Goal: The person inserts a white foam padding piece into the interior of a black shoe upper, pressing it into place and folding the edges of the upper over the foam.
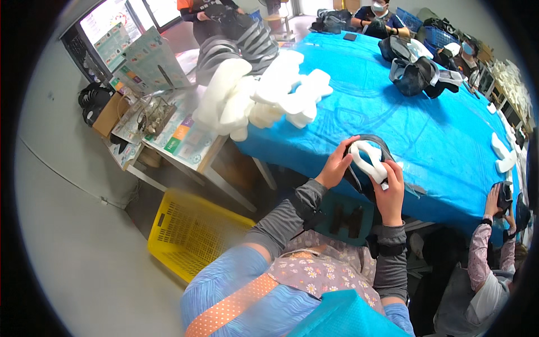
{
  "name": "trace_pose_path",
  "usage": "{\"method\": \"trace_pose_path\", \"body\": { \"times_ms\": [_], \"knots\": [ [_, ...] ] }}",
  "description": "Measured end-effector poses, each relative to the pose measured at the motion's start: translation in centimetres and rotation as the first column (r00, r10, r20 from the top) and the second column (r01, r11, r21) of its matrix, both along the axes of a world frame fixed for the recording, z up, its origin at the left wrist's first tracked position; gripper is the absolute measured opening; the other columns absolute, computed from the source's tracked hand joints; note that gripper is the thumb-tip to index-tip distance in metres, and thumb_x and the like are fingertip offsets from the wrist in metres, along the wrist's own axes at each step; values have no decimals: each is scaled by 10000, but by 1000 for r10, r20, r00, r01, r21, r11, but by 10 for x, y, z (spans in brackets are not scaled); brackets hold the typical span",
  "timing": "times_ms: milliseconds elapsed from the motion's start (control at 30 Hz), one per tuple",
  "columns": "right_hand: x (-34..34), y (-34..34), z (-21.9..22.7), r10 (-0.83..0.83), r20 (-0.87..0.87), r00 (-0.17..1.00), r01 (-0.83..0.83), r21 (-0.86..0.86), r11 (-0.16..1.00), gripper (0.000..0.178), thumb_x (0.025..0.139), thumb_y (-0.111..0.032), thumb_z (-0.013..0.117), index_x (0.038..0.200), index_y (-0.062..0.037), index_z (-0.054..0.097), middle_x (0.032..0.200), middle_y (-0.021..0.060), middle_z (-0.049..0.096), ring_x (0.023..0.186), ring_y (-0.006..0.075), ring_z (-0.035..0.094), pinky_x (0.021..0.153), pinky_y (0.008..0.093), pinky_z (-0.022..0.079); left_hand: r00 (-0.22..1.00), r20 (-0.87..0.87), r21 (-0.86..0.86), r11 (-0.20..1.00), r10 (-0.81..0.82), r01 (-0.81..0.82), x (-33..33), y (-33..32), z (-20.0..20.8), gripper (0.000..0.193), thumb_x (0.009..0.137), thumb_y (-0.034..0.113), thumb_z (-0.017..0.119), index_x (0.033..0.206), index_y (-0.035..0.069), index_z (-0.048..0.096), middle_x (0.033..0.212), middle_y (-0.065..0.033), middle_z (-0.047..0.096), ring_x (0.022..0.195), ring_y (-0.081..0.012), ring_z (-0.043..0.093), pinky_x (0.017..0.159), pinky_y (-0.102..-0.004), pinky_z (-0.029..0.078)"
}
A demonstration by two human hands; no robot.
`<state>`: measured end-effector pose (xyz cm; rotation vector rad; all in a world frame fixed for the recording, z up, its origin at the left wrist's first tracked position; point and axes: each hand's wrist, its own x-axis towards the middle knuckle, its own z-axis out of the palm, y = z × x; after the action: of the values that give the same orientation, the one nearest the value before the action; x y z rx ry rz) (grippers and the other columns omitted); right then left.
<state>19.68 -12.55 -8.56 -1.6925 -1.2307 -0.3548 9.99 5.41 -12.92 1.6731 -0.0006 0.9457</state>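
Observation:
Over the near edge of the blue-covered table, I hold a dark, rounded, cap-like piece (384, 147) with a looped white padded insert (365, 157) in its hollow. My left hand (336, 164) grips its left rim, with the thumb along the side. On the other side my right hand (391, 190) closes round the rim, its fingers against the white insert. What the fingertips do behind the piece is hidden. A pile of white foam-like shaped pieces (264, 95) lies at the table's left end, with stacked dark grey curved pieces (236, 53) behind it.
A yellow basket (193, 230) stands on the floor at left, below a white side table (193, 149). Dark and white pieces (415, 76) lie across the blue cloth (348, 95). Co-workers sit around the table; one's hands (497, 205) hold a dark piece at right.

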Motion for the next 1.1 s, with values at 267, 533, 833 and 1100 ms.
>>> {"method": "trace_pose_path", "body": {
  "times_ms": [267, 533, 833, 1100],
  "knots": [
    [0, 0, -2, 1, 26, 1000, -1, -9, 1000, 368, 767, -42, 764, 1118, -42, 655, 1094, 122, 590, 987, 311, 607, 820, 367, 499, 901, -332, 546, 836, 279, -57, -13, 29, 66, 407, 810, 323, 725, 1051, 13, 617, 1048, -183, 664, 982, -363, 636, 856, -412, 506],
    [-9, -4, 1, -16, 12, 1000, 16, -54, 998, 404, 742, 7, 746, 1129, -57, 652, 1036, 119, 554, 903, 294, 593, 725, 355, 492, 793, -450, 713, 700, 411, 42, -14, 18, 101, 393, 798, 341, 734, 1018, 16, 711, 905, -201, 703, 864, -361, 681, 772, -407, 537],
    [-12, 6, -6, -71, 82, 994, 78, -88, 993, 414, 760, -132, 791, 1132, -36, 637, 982, 124, 610, 897, 334, 607, 772, 406, 493, 810, -446, 563, 823, 380, -76, -15, 26, 92, 353, 807, 281, 744, 1050, 26, 728, 882, -175, 723, 804, -296, 709, 712, -363, 539],
    [-30, 9, -14, -236, 158, 959, 257, -134, 957, 473, 790, -160, 741, 1203, 12, 588, 933, 115, 672, 879, 278, 667, 912, 408, 507, 801, -379, 690, 718, 465, -90, -9, 13, 86, 255, 882, 192, 638, 1075, 38, 704, 814, -212, 684, 752, -371, 677, 646, -406, 523]
  ]
}}
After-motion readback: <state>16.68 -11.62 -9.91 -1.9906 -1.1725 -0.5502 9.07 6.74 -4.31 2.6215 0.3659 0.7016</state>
